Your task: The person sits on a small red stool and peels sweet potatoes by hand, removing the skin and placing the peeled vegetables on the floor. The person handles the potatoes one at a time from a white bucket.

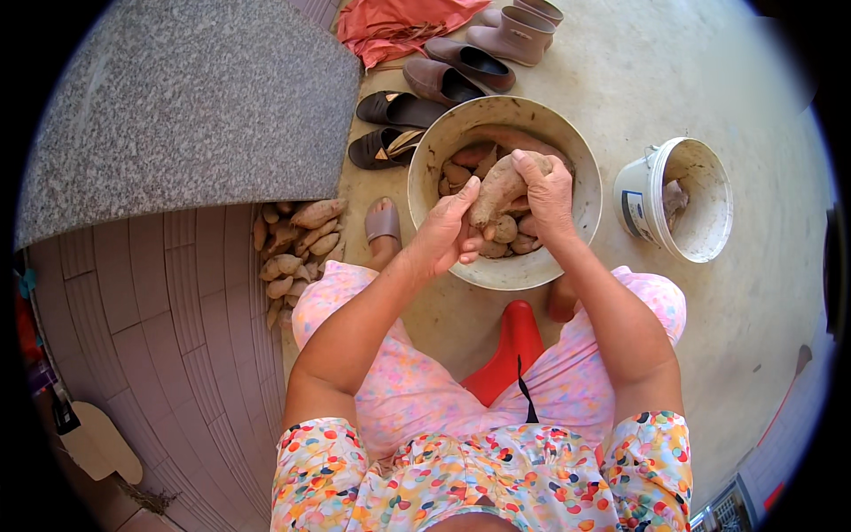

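Note:
A large sweet potato, brown and dusty with soil, is held tilted over a wide round metal basin. My right hand grips its upper right end, the thumb lying on top. On its left side my left hand rests with thumb and fingers curved along the lower part; whether it bears weight I cannot tell. Below the hands, several more sweet potatoes lie in the basin, partly hidden by my hands and the held one.
A white bucket with something brownish inside stands to the right. Several sweet potatoes are heaped at the left beside a grey stone slab. Sandals, shoes and a red-orange bag lie beyond the basin. A red seat is under me.

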The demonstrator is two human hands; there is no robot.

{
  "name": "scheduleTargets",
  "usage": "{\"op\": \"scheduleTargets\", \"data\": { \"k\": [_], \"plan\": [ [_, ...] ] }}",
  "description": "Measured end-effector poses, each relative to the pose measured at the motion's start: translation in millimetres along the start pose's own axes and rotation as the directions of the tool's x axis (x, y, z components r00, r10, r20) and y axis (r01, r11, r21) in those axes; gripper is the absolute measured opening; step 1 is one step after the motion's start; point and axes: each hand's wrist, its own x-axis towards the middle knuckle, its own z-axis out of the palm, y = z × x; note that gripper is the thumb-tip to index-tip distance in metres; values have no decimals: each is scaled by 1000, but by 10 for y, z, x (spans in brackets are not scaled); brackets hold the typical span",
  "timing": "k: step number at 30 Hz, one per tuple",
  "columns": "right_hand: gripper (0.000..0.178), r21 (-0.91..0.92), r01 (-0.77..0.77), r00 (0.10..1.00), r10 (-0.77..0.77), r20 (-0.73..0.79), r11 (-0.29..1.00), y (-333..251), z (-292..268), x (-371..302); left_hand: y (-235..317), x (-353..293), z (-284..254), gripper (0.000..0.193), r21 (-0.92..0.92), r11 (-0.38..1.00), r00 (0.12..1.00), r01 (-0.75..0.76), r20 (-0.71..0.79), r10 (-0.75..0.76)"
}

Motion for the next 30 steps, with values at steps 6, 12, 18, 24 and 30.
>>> {"op": "scheduleTargets", "data": {
  "k": [6,12,18,24,30],
  "plan": [
    [36,-174,143,988,-151,-30,974,128,-48,95,-71,65,-51,33,408,880,952,-243,-75,298],
    [32,-83,173,985,-174,-3,981,146,-28,76,-183,96,-33,35,506,779,854,-371,-144,500],
    [28,-18,155,988,-155,20,988,70,-46,41,-144,95,-34,38,468,826,845,-315,-258,468],
    [30,-135,367,929,-356,98,920,157,-27,31,-140,144,-39,38,550,752,869,-364,-89,486],
    [32,-239,408,912,-404,70,881,157,-3,16,-301,237,-62,36,857,334,604,-393,-33,796]
  ]
}}
